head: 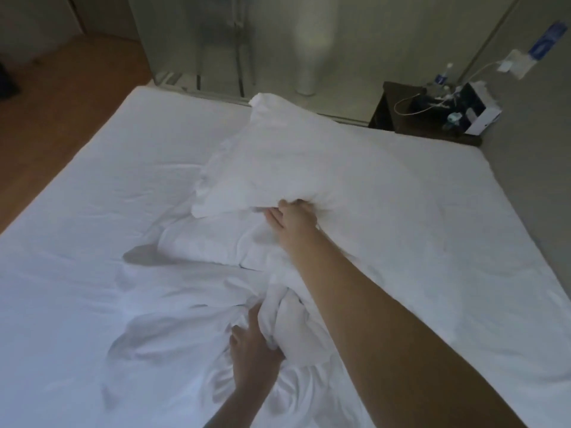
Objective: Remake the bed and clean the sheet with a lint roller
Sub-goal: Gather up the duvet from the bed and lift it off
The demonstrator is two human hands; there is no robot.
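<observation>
Low in the frame, left hand (247,344) clutches bunched bedding (287,313) while right hand (293,220) grips a pillow (278,168) at centre above the sheet (92,193); clearing likely precedes rolling.

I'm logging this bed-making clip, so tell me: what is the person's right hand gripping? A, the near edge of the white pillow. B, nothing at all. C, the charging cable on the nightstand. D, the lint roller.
A: the right hand has its fingers dug into the near edge of the white pillow, lifting it off the sheet, while the left hand grips the bunched bedding.
</observation>
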